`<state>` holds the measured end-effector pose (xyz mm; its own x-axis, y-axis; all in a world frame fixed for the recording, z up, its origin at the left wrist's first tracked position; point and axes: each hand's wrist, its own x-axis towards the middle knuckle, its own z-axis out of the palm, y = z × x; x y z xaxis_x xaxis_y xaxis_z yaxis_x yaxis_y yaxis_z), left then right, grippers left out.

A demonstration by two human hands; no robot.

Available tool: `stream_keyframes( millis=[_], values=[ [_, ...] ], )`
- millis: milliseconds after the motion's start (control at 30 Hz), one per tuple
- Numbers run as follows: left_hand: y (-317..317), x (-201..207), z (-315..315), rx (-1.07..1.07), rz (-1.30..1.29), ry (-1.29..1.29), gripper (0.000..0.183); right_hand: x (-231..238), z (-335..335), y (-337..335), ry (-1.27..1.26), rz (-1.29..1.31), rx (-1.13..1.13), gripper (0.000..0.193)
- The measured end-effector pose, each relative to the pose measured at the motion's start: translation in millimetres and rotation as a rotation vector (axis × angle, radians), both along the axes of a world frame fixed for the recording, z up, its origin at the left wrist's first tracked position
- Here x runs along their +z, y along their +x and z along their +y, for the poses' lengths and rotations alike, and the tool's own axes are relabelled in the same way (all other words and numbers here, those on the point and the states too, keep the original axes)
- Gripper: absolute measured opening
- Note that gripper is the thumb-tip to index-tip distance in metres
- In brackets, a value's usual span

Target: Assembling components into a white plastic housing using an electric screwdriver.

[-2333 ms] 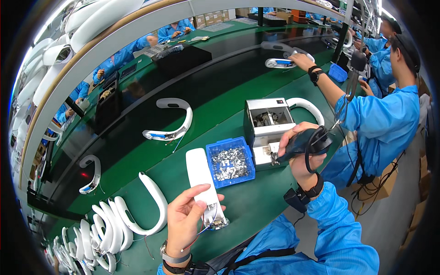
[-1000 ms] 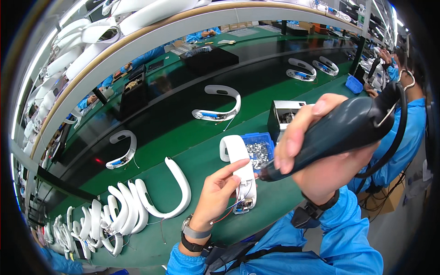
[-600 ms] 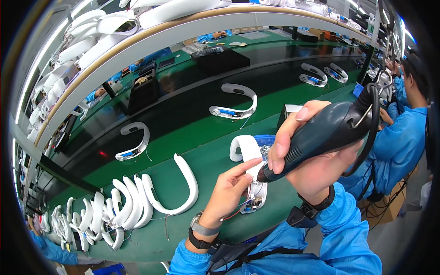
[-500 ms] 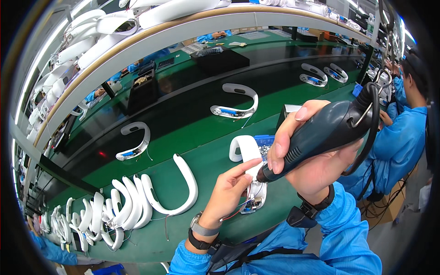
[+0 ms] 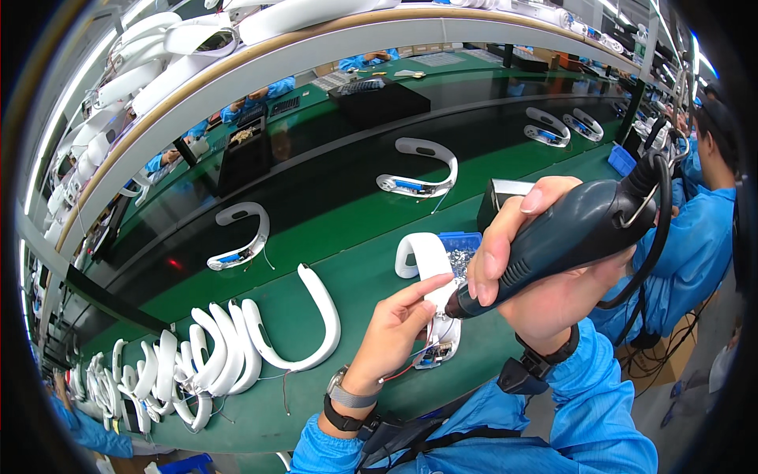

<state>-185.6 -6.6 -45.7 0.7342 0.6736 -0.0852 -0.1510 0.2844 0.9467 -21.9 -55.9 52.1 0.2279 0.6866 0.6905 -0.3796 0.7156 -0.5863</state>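
My right hand (image 5: 545,308) is wrapped round a dark electric screwdriver (image 5: 572,233), whose cord runs up from its back end. The tool's tip points down and left at a white curved neckband housing (image 5: 431,265) on the green bench. Whether the tip touches a screw is hidden. My left hand (image 5: 391,336) grips the housing, with thumb and index finger beside the tip. Below my fingers, the housing's open end shows a circuit board (image 5: 433,357) and thin red and blue wires. Just behind stands a blue tray (image 5: 458,238) of small screws.
Many white neckbands (image 5: 229,347) stand and lie on the bench's left side. Open housings with blue parts, such as this one (image 5: 414,186), ride the conveyor belt (image 5: 332,170). A loaded shelf (image 5: 316,31) spans overhead. A co-worker (image 5: 695,229) in blue stands at right.
The open housings on the belt have shifted to the right. My right hand and the screwdriver have moved slightly right and down. My left hand stays in place on the housing.
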Motion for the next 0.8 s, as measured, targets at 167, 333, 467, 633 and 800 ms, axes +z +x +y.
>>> stream_keyframes(
  millis=[167,333,467,633,800],
  values=[
    [-0.9,0.2,-0.5,0.015,-0.009,-0.032,0.040,0.0,-0.2,1.9,0.020,-0.021,-0.007,0.076],
    [-0.9,-0.5,-0.2,0.022,-0.012,-0.023,0.039,-1.6,0.3,1.6,0.007,-0.038,-0.020,0.077],
    [-1.4,-1.7,0.5,0.018,-0.019,-0.036,0.039,-5.0,2.6,0.8,0.044,-0.030,-0.008,0.078],
    [-1.4,-2.0,-0.4,0.015,-0.009,-0.029,0.039,-4.1,1.8,-4.5,-0.033,0.024,-0.034,0.077],
    [-1.8,0.7,-2.0,0.022,-0.008,-0.013,0.039,-8.6,6.5,-6.4,0.076,-0.058,-0.022,0.079]
  ],
)
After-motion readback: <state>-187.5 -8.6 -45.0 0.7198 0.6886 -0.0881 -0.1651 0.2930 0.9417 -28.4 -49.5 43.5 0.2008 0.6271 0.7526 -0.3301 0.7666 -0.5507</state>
